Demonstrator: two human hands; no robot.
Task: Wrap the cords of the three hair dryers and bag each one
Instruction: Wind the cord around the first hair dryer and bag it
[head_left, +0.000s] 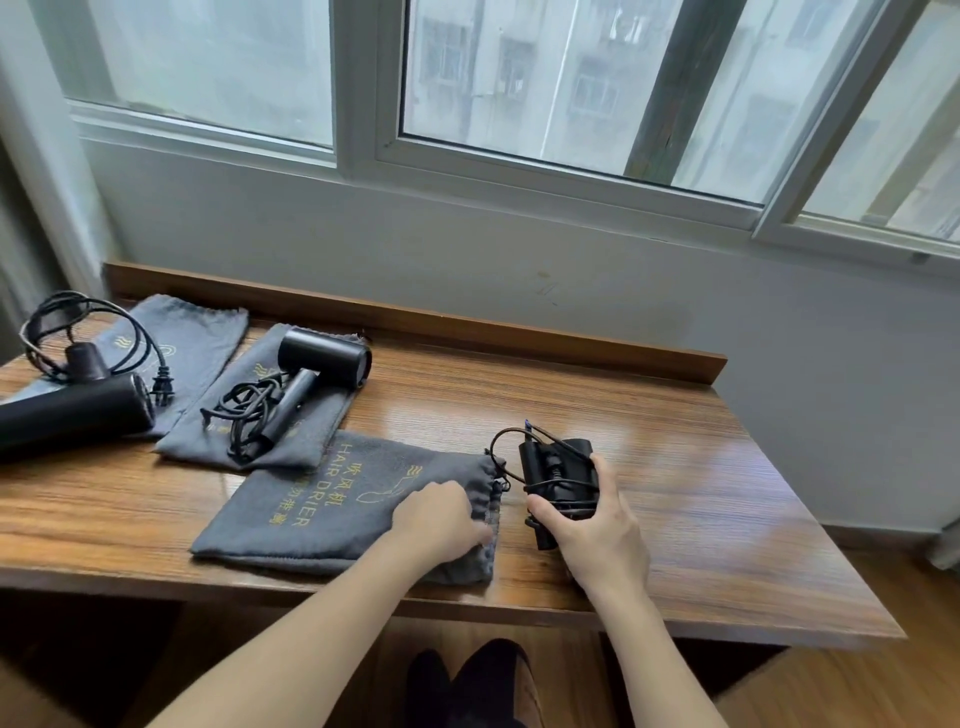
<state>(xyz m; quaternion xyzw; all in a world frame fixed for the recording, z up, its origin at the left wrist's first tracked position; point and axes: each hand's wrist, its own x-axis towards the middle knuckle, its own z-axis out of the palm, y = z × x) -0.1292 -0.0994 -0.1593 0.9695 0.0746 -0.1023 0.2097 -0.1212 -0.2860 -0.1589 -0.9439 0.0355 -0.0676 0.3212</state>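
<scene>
My right hand (592, 525) grips the small black hair dryer with its cord wrapped around it (558, 480), on the wooden table (701, 493). My left hand (441, 519) pinches the gathered mouth of the grey cloth drawstring bag (322, 504), just beside the dryer.

Bare table (675, 467) right of the wrapped dryer (558, 475); bags (291, 415) crowd left.

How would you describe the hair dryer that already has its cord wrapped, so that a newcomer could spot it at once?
Start at the wooden table under the window, then look to its near right part. There the right hand grips a black hair dryer. Unlike the two dryers further left with loose cords, its cord is wound round the body.
</scene>
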